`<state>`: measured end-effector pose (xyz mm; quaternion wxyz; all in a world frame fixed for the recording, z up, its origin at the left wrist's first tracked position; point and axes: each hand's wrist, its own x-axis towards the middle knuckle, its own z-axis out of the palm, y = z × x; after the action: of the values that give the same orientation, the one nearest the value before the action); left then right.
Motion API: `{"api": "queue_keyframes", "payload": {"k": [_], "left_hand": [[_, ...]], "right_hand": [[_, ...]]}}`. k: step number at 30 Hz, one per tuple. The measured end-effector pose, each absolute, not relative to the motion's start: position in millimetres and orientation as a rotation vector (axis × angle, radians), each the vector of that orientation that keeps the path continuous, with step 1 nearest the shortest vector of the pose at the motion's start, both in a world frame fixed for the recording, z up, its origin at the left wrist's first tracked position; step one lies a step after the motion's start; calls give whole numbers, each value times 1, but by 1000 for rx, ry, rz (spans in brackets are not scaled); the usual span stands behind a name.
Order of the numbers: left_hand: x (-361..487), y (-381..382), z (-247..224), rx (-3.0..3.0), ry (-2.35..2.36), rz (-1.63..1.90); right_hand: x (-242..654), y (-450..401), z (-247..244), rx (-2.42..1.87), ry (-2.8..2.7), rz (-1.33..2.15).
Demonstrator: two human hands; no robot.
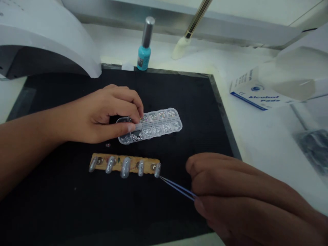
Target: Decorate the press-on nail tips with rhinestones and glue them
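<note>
A flat, black rectangular mat (84,212) lies beneath the right hand (238,191) and the left hand (107,114), whose thumb and fingertips pinch the left part of a clear plastic, many-celled rhinestone case (160,123). Below those fingers, apart, sits a yellowish-brown strip (133,164); slim bluish tweezers (179,188), grasped in the right fingers, point at its rightmost silver nail tip (157,170).

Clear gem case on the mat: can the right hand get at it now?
Probably yes: only black mat seems to lie between the right hand, which holds tweezers, and the right end of the gem case. The left hand covers part of the other end.
</note>
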<state>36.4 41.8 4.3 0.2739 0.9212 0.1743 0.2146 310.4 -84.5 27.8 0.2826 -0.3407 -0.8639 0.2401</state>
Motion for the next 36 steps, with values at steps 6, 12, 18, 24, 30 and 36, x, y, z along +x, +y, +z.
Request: {"api": "queue_keyframes", "payload": {"k": [6,12,18,24,30,36], "left_hand": [[36,42,5,2484,462,574],[35,43,4,2491,441,586],[36,42,4,2489,438,603],[35,42,5,2493,454,580],[36,43,4,2494,433,590],[37,43,6,2493,413,593]], "right_hand": [[307,-80,29,-859,-2305,527],[310,-87,37,-887,-2338,439],[310,-97,45,-1004,-2363,320],[307,-94,45,-1058,-2380,318],[312,-97,46,-1042,-2381,336],[308,-91,39,-1054,-2356,387]]}}
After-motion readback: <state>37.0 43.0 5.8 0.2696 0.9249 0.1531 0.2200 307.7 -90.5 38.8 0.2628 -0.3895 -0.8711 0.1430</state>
